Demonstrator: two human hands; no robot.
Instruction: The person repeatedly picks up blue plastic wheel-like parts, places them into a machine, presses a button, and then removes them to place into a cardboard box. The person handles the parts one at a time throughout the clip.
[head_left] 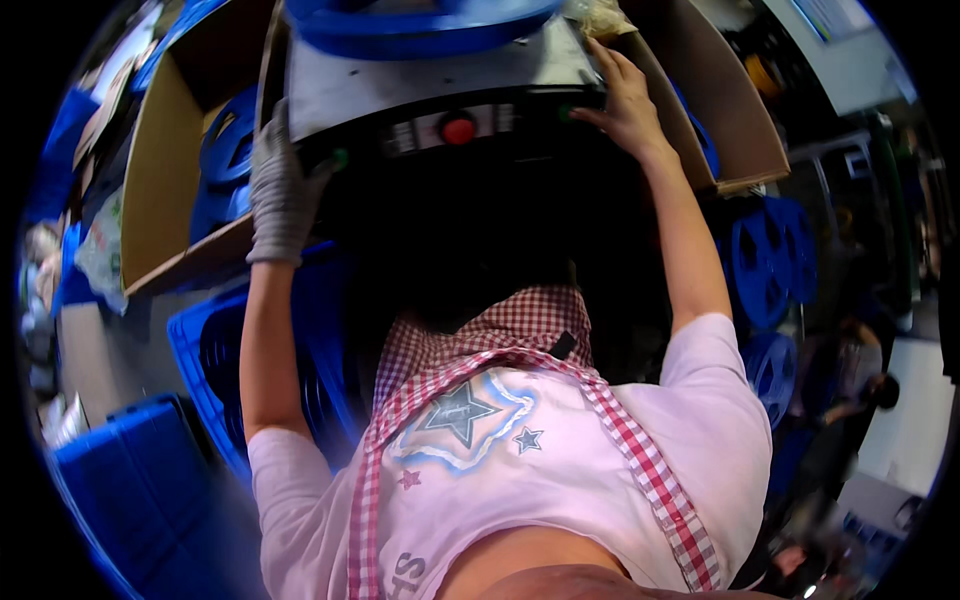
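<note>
A machine with a pale metal top point(350, 75) and a dark front stands before me. On its front sit a red round button point(458, 129) and a green button near each end. My left hand point(278, 195), in a grey knitted glove, lies along the left corner, fingers stretched upward and thumb beside the left green button point(340, 158). Bare, my right hand point(628, 108) rests at the right corner with fingers apart, its thumb at the right green button point(566, 115). Neither hand holds anything. A round blue plastic part point(420, 38) sits on the metal top, cut off by the upper edge.
Open cardboard boxes with blue plastic reels flank the machine, one at left point(150, 200) and one at right point(735, 110). Blue crates point(130, 480) stand at lower left. More blue reels point(765, 260) are stacked at right. Another person point(865, 385) is farther off, at right.
</note>
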